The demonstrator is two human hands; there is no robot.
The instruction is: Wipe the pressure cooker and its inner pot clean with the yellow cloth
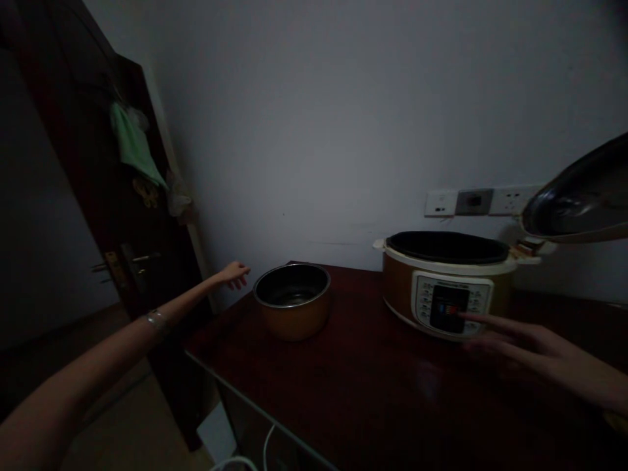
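An orange inner pot (pixel 293 302) with a metal rim stands on the dark red table (pixel 353 386). My left hand (pixel 233 273) reaches out just left of the pot, fingers loosely curled, holding nothing. A bracelet sits on that wrist. An electric cooker (pixel 444 282) stands to the right with its lid (pixel 579 199) swung up and its cavity showing. My right hand (pixel 520 347) is stretched flat with fingers apart, fingertips near the cooker's control panel (pixel 451 304).
A dark wooden door (pixel 112 216) with a handle stands at the left, a green cloth (pixel 132 140) hanging on it. Wall sockets (pixel 478 201) sit behind the cooker. A white cable (pixel 265 451) hangs below the table's front edge.
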